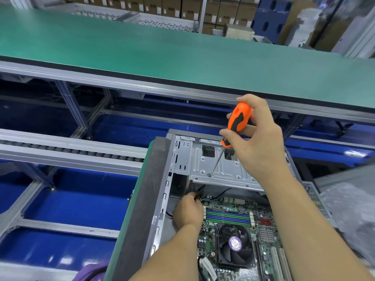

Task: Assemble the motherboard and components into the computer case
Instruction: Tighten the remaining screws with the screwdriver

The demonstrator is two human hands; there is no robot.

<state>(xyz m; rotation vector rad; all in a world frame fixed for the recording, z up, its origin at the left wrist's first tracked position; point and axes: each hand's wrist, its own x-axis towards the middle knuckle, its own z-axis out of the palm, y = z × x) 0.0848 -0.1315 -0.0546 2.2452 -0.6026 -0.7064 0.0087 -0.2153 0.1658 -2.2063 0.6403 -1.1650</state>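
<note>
A factory floor, seen from above: a long green conveyor surface [162, 49] crosses the upper view, with stacked cardboard boxes [182, 7] beyond it and blue flooring under aluminium frames. In the lower right, an open computer case [162, 179] lies on its side on a dark-edged surface.

Inside the case sits the motherboard [233, 226], green, with purple and green memory slots and a black cooler fan [235, 244] bearing a purple sticker. Above it is a bare metal drive bracket [215, 167].

The right hand [257, 136] grips an orange and black screwdriver [237, 120], fingers curled around the handle. Its thin shaft slants down to a screw [209, 175] on the bracket's lower left, the tip touching it. The left hand [187, 211] reaches into the case beside the motherboard's upper left corner; it appears to pinch a thin black cable [200, 188], though the fingers are mostly hidden.

Likely risks: the slanted shaft could slip off the screw head and drop onto the board below, scratching it. A loosened screw might fall among the components. The left hand's cable could be tugged or trapped under the bracket.
</note>
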